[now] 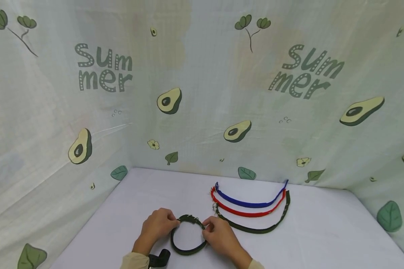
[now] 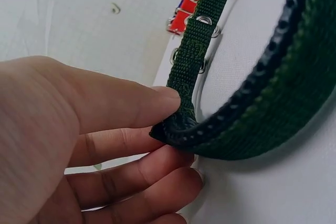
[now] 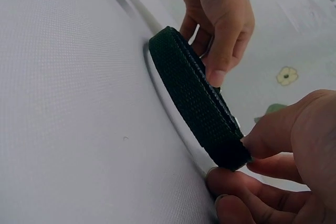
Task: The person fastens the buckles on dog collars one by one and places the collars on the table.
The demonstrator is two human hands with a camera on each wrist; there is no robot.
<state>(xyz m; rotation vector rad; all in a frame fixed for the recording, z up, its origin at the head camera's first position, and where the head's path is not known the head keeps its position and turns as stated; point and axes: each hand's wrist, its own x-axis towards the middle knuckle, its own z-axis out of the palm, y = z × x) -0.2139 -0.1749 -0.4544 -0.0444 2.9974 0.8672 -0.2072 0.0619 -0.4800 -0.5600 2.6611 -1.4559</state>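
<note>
We pinch the dark green woven collar (image 1: 187,235), already looped on the white surface (image 1: 323,231), left hand (image 1: 158,224) and right hand (image 1: 219,233) each gripping it; the strap end looks not fully fastened.

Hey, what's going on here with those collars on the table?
A person has a dark green collar closed in a loop on the white table. The left hand pinches the strap near its eyelets, and the right hand pinches the other side of the loop. Behind them, a blue collar, a red collar and another green collar lie open and untouched.
</note>
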